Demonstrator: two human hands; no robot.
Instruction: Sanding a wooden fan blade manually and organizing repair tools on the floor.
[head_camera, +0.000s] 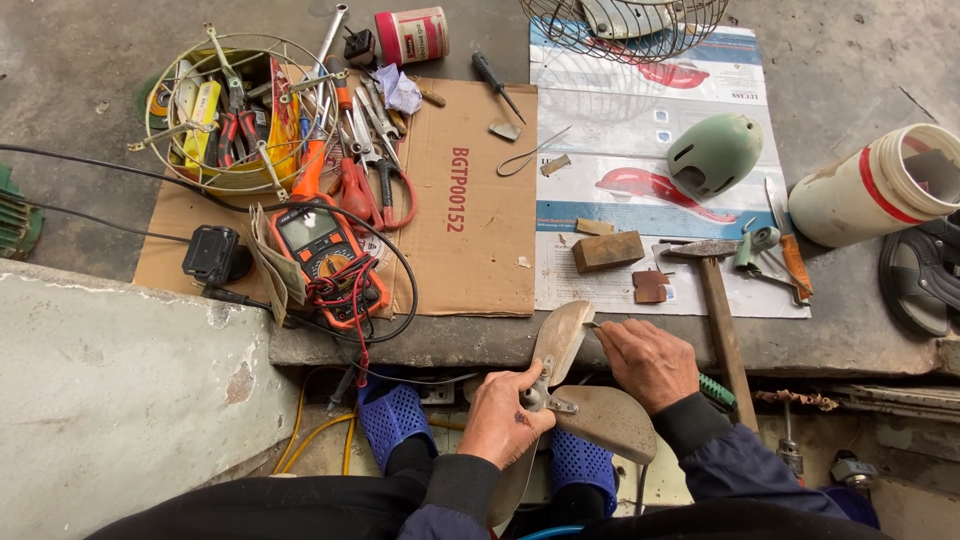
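Nearest: left hand (503, 418) clenched round the hub of a metal fan blade (585, 400), gripping at the centre so the three vanes stay steady over the lap. Right hand (648, 362) closed on a slim tool w/ green handle (714, 390), tip pressed against the upper vane; exact tool type can't tell. Blade sits at the near edge of the concrete worktop (860, 340), just above blue sandals (392, 418). Further out, hammer (722, 310) lies w/ handle toward the person, within easy reach of the right hand. Wooden block (607, 251) and small brown scrap beside it on a printed sheet. Left side: orange multimeter (325, 255) w/ red and black leads coiled on flattened cardboard (470, 200). Beyond: green motor cover (713, 153), white plastic tub (880, 185), pliers and screwdrivers (360, 150) piled by a wire fan guard (235, 110) used as a tool basket. Far edge: 2nd fan guard (625, 25).
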